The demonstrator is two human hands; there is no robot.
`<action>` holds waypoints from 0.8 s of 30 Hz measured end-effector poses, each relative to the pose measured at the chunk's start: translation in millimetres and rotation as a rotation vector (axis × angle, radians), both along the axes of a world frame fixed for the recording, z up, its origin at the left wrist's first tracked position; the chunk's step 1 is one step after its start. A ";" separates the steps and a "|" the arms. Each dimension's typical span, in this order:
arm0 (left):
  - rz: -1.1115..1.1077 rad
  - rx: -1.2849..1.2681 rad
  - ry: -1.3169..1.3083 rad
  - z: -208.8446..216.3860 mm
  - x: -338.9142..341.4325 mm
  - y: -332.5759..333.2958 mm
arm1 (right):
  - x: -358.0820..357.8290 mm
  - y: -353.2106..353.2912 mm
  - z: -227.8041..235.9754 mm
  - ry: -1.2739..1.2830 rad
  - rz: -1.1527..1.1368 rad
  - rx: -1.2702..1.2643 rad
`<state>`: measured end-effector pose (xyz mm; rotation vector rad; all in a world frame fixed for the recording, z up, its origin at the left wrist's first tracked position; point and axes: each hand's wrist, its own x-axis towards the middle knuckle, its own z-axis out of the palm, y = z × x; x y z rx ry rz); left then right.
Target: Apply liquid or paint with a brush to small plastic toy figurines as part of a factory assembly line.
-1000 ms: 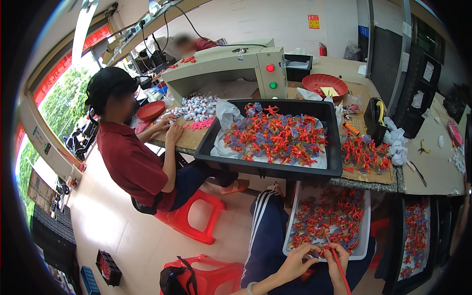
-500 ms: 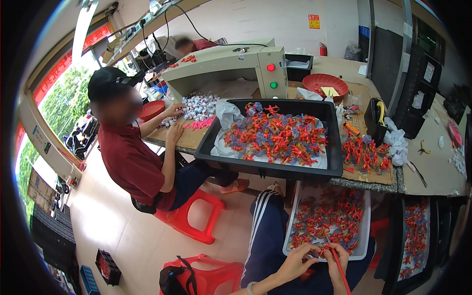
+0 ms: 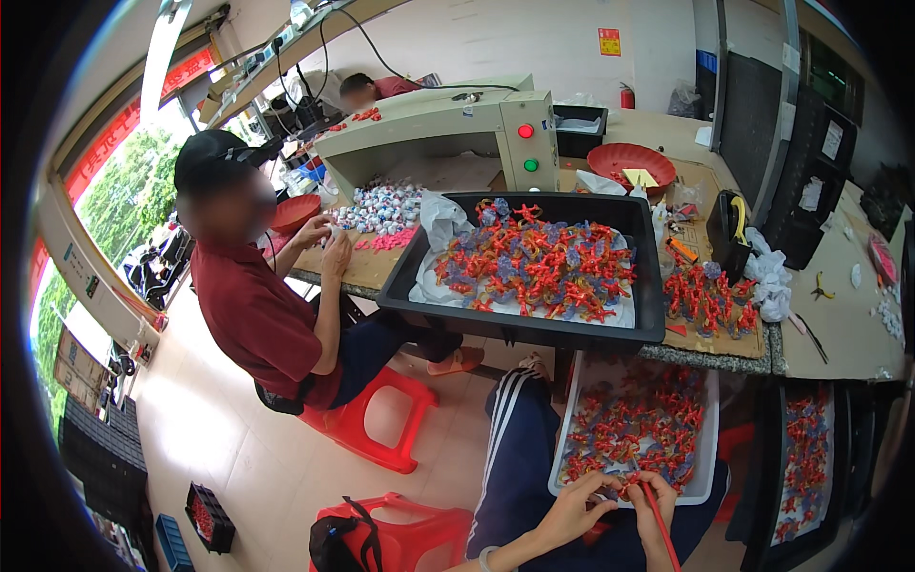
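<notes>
Co-worker's hands (image 3: 335,251) moved: one was at the white-and-blue pile (image 3: 386,205), now both are together just beside it. Own hands unchanged. Left hand (image 3: 576,508): fingertips pinched on a small red figurine (image 3: 625,485), over the near end of the white bin (image 3: 712,448). Right hand (image 3: 658,516): fingers closed round a slim red-handled tool (image 3: 661,530), beside the figurine. Black tray (image 3: 524,330) up on the table (image 3: 367,273), heaped with more.

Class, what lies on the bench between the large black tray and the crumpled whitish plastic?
The head view shows a cluster of red and purplish pieces on brown cardboard, with an orange tool behind them.
</notes>
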<state>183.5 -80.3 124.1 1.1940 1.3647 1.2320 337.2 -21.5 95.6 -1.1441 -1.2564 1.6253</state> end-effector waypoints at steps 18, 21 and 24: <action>-0.003 -0.001 0.023 0.8 -0.6 -0.5 | -0.2 0.3 1.7 -0.009 0.020 0.008; 0.000 0.000 0.024 -0.2 -0.9 -0.1 | -0.1 1.2 -0.6 -0.001 0.015 0.012; -0.007 -0.012 0.002 1.9 -1.7 1.2 | -1.5 3.2 3.4 -0.028 0.017 -0.002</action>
